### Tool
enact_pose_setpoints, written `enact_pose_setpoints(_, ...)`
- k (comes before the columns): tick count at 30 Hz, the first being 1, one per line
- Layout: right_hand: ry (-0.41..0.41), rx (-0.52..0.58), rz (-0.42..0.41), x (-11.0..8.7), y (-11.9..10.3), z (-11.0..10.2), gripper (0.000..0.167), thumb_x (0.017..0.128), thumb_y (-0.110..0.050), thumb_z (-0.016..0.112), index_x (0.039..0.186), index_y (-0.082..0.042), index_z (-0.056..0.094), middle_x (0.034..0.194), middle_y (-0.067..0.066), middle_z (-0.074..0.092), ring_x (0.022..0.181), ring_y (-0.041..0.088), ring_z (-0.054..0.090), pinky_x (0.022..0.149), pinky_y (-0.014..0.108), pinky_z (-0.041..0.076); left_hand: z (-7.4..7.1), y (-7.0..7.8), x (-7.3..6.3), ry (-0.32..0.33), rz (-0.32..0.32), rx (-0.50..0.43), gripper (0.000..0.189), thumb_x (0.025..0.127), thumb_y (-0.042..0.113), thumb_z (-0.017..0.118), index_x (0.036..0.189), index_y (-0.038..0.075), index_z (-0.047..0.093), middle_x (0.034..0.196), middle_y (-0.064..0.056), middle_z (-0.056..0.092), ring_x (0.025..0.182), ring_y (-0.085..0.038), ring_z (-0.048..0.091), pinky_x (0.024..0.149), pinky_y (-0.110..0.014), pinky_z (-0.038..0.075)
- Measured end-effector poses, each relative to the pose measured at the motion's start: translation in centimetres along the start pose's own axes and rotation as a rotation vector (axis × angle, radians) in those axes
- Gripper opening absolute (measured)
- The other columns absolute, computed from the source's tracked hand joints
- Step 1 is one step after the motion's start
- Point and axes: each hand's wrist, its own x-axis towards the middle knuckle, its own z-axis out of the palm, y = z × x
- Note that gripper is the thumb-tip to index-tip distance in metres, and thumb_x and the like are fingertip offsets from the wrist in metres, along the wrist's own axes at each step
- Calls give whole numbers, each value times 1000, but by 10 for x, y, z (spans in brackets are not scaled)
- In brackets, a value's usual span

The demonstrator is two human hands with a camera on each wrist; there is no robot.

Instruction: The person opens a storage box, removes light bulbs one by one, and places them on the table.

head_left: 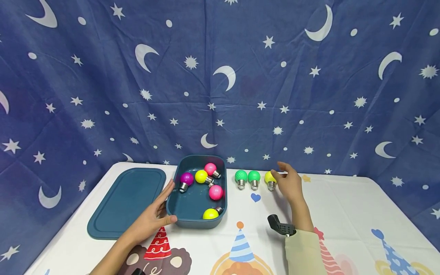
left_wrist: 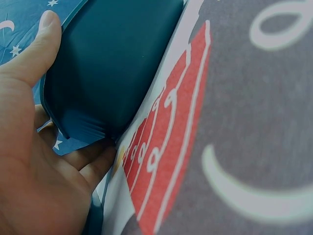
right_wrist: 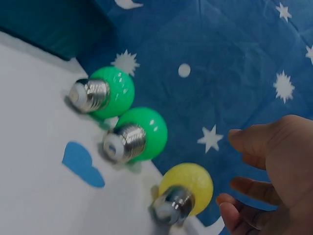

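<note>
My left hand point(head_left: 151, 214) rests against the near left corner of a dark teal box point(head_left: 196, 224). Its fingers lie along the left wall and its thumb point(left_wrist: 45, 36) touches the front edge. Inside the box are a purple bulb point(head_left: 186, 178), two pink bulbs point(head_left: 215, 192) and two yellow bulbs point(head_left: 210, 214). My right hand point(head_left: 289, 185) is just right of another yellow bulb point(right_wrist: 188, 183) on the table, fingers spread and loosely bent, with a gap to it in the right wrist view. Left of that bulb stand two green bulbs point(head_left: 254, 178) in a row, metal bases toward me.
A flat teal lid point(head_left: 127, 202) lies left of the box. The white tablecloth point(head_left: 343, 206) carries printed party hats and animals. Behind the table hangs a blue curtain point(head_left: 247, 126) with moons and stars. A black device point(head_left: 280, 226) is worn on my right wrist.
</note>
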Motion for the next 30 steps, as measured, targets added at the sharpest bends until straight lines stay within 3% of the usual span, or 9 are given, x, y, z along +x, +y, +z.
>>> enact_pose_setpoints(10, -9, 48, -140, -5, -29, 11, 50, 95, -24, 62, 139, -8, 47, 130, 18, 54, 112, 34, 54, 86, 46, 49, -1, 1, 2, -1, -10, 4, 91, 87, 7, 70, 155, 26, 13, 160, 2, 2, 142, -37, 13, 102, -17, 25)
enact_pose_setpoints(14, -41, 70, -196, -9, -45, 21, 49, 94, -25, 64, 138, -10, 50, 127, 15, 58, 110, 33, 55, 86, 46, 49, -1, 1, 2, -2, -12, 12, 90, 87, 8, 70, 155, 27, 13, 160, 2, 2, 142, -37, 12, 107, -36, 30)
enact_pose_setpoints(17, -68, 74, -220, -12, -54, 29, 48, 93, -25, 64, 137, -11, 51, 125, 13, 59, 109, 31, 56, 85, 46, 50, -1, 0, 2, -3, -9, 19, 90, 87, 8, 70, 155, 25, 13, 160, 1, 2, 142, -38, 12, 104, -52, 27)
enact_pose_setpoints(24, -103, 96, -307, -20, -76, 54, 45, 90, -18, 69, 132, -11, 56, 118, 14, 63, 99, 26, 62, 80, 40, 54, -1, -1, 1, 3, -10, 23, 90, 86, 8, 70, 155, 19, 13, 160, 1, 2, 142, -38, 11, 103, -54, 27)
enact_pose_setpoints(30, -208, 107, -400, -27, -92, 79, 46, 87, -11, 72, 130, -7, 57, 117, 15, 62, 92, 23, 64, 79, 34, 55, 0, -1, 0, 2, -15, 16, 90, 87, 9, 70, 155, 22, 13, 160, 1, 2, 142, -38, 10, 103, -54, 26)
